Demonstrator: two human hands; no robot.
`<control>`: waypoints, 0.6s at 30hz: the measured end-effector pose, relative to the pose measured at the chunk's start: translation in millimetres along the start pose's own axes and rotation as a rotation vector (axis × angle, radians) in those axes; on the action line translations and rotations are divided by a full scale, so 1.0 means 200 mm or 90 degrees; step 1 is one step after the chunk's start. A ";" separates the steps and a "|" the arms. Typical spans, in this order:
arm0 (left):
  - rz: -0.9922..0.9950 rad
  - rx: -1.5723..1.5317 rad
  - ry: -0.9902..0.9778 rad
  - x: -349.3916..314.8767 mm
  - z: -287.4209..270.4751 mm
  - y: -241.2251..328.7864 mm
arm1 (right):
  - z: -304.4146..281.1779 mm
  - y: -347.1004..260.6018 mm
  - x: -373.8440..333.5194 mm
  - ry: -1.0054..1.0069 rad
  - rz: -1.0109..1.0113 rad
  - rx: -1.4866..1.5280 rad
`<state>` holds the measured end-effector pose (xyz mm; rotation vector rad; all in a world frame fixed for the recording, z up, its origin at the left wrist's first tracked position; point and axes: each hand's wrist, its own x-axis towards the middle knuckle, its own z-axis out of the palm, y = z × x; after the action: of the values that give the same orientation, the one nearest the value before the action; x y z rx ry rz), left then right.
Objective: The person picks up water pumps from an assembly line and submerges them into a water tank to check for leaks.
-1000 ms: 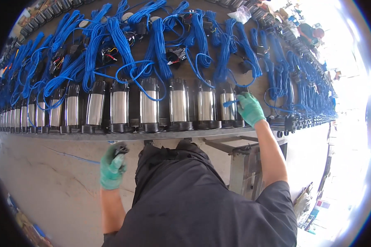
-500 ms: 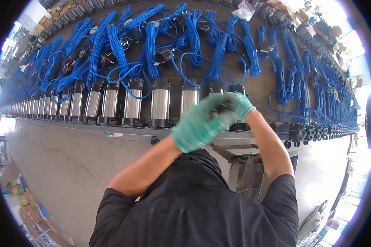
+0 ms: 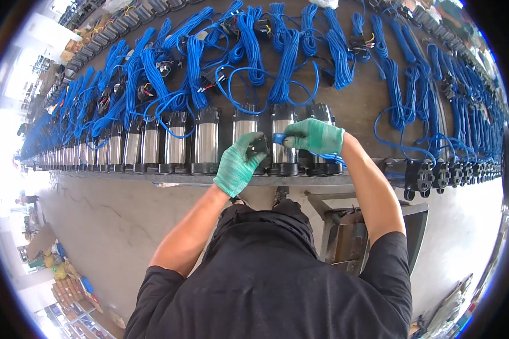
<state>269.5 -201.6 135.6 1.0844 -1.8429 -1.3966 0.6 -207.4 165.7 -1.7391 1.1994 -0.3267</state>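
Green-striped work gloves cover both of my hands, which are held apart over a row of silver cylinders with black end caps. My left hand (image 3: 238,167) is closed on a small black part (image 3: 258,147) with tiny light spots on its face. Just to the right, my right hand (image 3: 318,137) pinches a blue cable end (image 3: 278,138) between thumb and fingers. More blue cable (image 3: 329,158) shows below that glove. Under the cable end stands a silver cylinder (image 3: 284,152), and another cylinder (image 3: 321,165) is partly hidden behind my right hand.
Many bundles of blue cable (image 3: 285,70) lie across the dark tabletop (image 3: 356,116), some with coloured wire ends. The cylinder row runs left along the table edge (image 3: 209,179). Black fittings (image 3: 419,176) line the edge at right. A metal frame (image 3: 336,212) stands below the table.
My hands, close together and blurred before, are now apart. The left has moved left with the black part, and the blue cable end now shows in my right. The view has shifted slightly.
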 end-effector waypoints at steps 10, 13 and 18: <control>0.151 0.249 0.015 0.09 0.00 0.01 | -0.05 0.01 0.06 -0.061 0.005 -0.025; 0.158 0.238 -0.033 0.13 -0.04 0.02 | -0.07 -0.02 0.07 -0.088 0.035 0.015; 0.146 0.247 -0.070 0.15 -0.03 0.02 | -0.05 -0.02 0.08 -0.080 0.013 0.004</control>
<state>258.1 -230.0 141.0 0.9483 -2.3027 -1.0089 3.7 -225.1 168.5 -1.7148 1.1236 -0.2051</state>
